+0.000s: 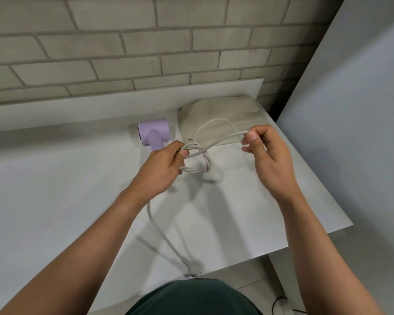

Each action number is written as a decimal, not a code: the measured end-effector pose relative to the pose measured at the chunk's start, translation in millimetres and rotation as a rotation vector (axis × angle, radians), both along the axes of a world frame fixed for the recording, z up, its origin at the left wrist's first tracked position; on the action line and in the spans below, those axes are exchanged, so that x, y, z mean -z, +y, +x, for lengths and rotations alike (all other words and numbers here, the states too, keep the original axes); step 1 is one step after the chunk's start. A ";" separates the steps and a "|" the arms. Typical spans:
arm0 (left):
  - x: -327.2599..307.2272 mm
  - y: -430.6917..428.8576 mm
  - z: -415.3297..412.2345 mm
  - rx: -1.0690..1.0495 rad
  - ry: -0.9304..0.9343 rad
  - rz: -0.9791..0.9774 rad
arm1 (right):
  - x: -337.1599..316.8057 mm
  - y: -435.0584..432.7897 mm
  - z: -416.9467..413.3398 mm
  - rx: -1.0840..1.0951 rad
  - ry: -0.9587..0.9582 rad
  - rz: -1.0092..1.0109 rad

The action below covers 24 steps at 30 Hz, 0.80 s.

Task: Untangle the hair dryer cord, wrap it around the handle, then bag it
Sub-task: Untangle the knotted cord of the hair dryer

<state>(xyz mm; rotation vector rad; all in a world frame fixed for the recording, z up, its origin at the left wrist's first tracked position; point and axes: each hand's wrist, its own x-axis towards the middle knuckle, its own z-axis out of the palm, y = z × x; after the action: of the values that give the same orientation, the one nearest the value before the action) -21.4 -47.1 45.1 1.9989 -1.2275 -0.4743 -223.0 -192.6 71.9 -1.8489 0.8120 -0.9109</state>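
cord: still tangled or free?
Still tangled. The cord forms a twisted, looped bundle between the left hand and right hand, with one strand pulled toward the right; none is wrapped around the handle.

Hair dryer [152,134] lies on the worktop [55,189], near the wall [123,42] behind it. Bag [223,119] lies flat just right of the hair dryer. Cord [198,160] tangle sits in front of the hair dryer; plug [195,264] lies well in front, at the worktop's near edge.
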 end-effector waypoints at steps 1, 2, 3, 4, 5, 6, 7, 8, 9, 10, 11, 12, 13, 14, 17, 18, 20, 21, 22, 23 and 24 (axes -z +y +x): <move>0.6 0.1 0.3 -0.001 -0.011 -0.006 | 1.7 -2.7 -0.6 0.033 0.051 0.005; 1.4 0.4 0.6 -0.004 -0.037 -0.002 | 3.7 -4.7 -1.4 0.056 0.124 0.007; 2.5 0.5 0.8 -0.005 -0.066 0.008 | 6.9 -6.8 -2.1 0.068 0.210 0.003; 4.0 0.1 0.4 -0.004 -0.089 0.019 | 11.0 -8.5 -3.0 0.075 0.310 -0.029; 6.0 -0.4 -0.3 -0.001 -0.104 0.031 | 14.7 -8.4 -3.6 0.084 0.416 -0.118; 7.7 -1.0 -1.4 0.000 -0.116 0.041 | 17.1 -5.8 -2.5 0.092 0.506 -0.250; 9.7 -1.6 -2.3 -0.001 -0.130 0.049 | 19.4 -1.5 0.8 0.092 0.562 -0.391; 11.4 -2.4 -2.8 -0.004 -0.146 0.054 | 18.6 5.8 4.9 0.071 0.574 -0.509; 12.9 -3.0 -2.8 -0.008 -0.161 0.056 | 16.6 14.1 8.6 0.037 0.557 -0.612; 13.9 -3.5 -2.4 -0.012 -0.173 0.059 | 14.6 21.7 11.7 -0.003 0.546 -0.702; 14.6 -3.9 -2.0 -0.015 -0.182 0.063 | 13.4 27.1 14.5 -0.034 0.566 -0.779; 14.6 -4.0 -1.7 -0.016 -0.186 0.069 | 14.8 30.1 17.4 -0.052 0.614 -0.827; 14.5 -4.0 -1.4 -0.018 -0.188 0.074 | 16.3 31.9 20.6 -0.050 0.675 -0.853; 13.8 -3.7 -1.1 -0.021 -0.192 0.076 | 17.1 32.6 22.8 -0.042 0.753 -0.841; 12.1 -3.8 -0.6 -0.032 -0.225 0.073 | 16.3 30.4 22.5 -0.046 1.063 -0.671; 11.7 -4.1 -0.8 -0.029 -0.238 0.079 | 16.9 29.2 20.3 -0.041 1.143 -0.648; 12.3 -5.3 -0.6 -0.026 -0.235 0.080 | 13.7 30.8 18.8 -0.070 1.148 -0.668; 13.3 -5.5 -0.9 -0.023 -0.218 0.076 | 10.8 34.1 19.3 -0.107 1.066 -0.685; 13.3 -6.0 -1.9 -0.021 -0.202 0.073 | 10.3 37.0 22.3 -0.151 0.961 -0.678; 12.8 -7.0 -3.5 -0.016 -0.189 0.069 | 10.9 39.1 27.2 -0.187 0.863 -0.656; 11.6 -7.8 -5.9 -0.008 -0.177 0.065 | 14.6 40.8 33.6 -0.207 0.813 -0.636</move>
<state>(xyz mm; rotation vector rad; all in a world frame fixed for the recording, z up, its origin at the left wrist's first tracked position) -27.3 -54.9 33.5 2.1372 -1.3248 -0.3432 -189.4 -151.8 57.3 -2.8796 0.8169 -0.2526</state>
